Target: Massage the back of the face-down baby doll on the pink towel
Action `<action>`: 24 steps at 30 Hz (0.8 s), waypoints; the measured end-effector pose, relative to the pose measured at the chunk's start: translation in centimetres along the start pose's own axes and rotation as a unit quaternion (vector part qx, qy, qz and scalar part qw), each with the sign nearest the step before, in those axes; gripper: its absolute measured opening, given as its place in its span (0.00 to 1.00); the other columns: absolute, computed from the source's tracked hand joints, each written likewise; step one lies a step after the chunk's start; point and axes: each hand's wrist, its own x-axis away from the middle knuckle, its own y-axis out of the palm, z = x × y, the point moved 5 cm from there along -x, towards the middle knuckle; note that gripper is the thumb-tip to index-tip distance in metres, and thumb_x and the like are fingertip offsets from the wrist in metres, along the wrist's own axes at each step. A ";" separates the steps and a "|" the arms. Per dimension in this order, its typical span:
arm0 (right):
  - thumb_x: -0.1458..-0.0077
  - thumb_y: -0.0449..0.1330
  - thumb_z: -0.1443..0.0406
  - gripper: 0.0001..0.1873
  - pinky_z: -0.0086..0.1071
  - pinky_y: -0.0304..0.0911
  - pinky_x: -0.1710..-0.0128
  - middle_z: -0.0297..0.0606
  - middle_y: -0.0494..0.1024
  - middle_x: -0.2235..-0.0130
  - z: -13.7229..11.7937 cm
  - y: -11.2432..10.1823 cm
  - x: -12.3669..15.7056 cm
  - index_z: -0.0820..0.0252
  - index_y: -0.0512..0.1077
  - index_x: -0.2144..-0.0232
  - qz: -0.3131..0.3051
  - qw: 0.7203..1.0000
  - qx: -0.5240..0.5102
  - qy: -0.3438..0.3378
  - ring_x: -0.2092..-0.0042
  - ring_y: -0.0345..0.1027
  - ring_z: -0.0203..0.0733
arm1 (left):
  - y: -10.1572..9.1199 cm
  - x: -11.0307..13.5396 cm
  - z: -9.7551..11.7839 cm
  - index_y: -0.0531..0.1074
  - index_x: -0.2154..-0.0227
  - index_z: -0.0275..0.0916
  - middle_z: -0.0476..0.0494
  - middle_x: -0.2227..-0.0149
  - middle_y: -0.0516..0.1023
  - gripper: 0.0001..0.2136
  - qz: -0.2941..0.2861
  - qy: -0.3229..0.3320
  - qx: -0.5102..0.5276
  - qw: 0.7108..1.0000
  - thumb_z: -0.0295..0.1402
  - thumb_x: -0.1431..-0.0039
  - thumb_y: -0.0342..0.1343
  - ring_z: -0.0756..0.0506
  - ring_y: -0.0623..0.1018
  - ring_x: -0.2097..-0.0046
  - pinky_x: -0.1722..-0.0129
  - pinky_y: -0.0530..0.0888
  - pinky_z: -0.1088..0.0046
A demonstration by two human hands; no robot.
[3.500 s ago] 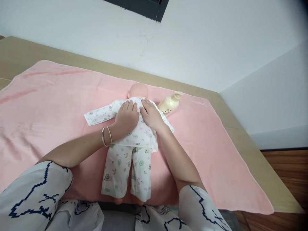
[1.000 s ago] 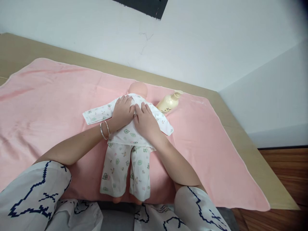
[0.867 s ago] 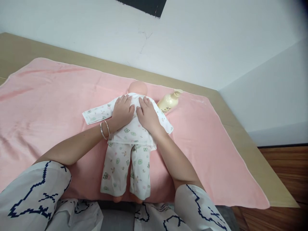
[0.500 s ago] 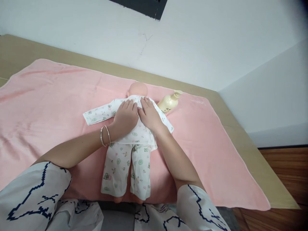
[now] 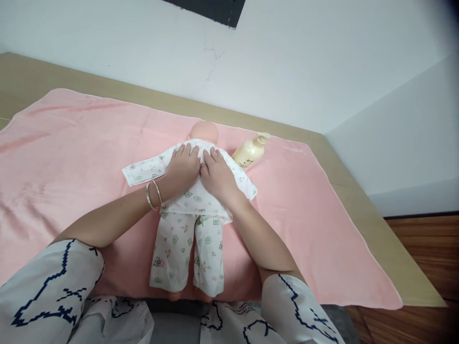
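A baby doll (image 5: 204, 132) lies on a pink blanket, its bald head pointing away from me and its feet toward me. It wears a white printed top (image 5: 201, 203) and matching trousers (image 5: 174, 253). My left hand (image 5: 182, 168) rests flat on the upper left of the top, fingers extended. Beside it, my right hand (image 5: 218, 177) lies on the upper right of the top, also with fingers stretched out. The two thumbs nearly meet at the middle. Two bracelets (image 5: 153, 195) circle my left wrist. The doll's face does not show.
The pink blanket (image 5: 301, 229) covers most of a light wooden table (image 5: 362, 215). A cream pump bottle (image 5: 250, 152) lies tilted on the blanket, right of the doll's shoulder. A white wall (image 5: 143, 48) rises behind the table. Brown wood flooring (image 5: 423, 258) shows at the lower right.
My hands have shifted slightly on the doll's top, the right one moving a little left and down with its thumb nearer the left hand. The doll and bottle stay in place.
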 end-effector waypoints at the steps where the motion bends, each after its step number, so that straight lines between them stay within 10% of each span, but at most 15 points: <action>1: 0.34 0.45 0.63 0.29 0.56 0.47 0.30 0.54 0.57 0.30 0.7 -0.2 -0.6 0.70 0.60 0.34 -0.004 1.000 -0.016 0.002 0.28 0.45 0.57 | -0.1 0.5 0.6 0.61 0.38 0.24 0.20 0.37 0.66 0.23 0.000 0.003 -0.006 1.000 0.31 0.30 0.39 0.29 0.65 0.33 0.38 0.66 0.44; 12: 0.34 0.42 0.65 0.29 0.56 0.54 0.33 0.61 0.62 0.34 -1.1 -0.2 1.1 0.75 0.61 0.36 0.026 0.998 0.052 0.013 0.30 0.52 0.61 | 0.1 0.1 0.1 0.74 0.51 0.27 0.28 0.40 0.71 0.21 0.000 0.103 0.009 0.995 0.27 0.32 0.36 0.32 0.64 0.33 0.31 0.56 0.46; 24: 0.33 0.46 0.60 0.31 0.54 0.45 0.29 0.56 0.54 0.30 0.5 -0.2 -0.5 0.70 0.56 0.33 -0.009 1.000 -0.012 0.015 0.27 0.43 0.57 | 1.4 -0.1 -1.1 0.64 0.39 0.34 0.32 0.35 0.65 0.22 0.039 -0.059 0.093 0.993 0.34 0.33 0.41 0.32 0.61 0.31 0.33 0.59 0.46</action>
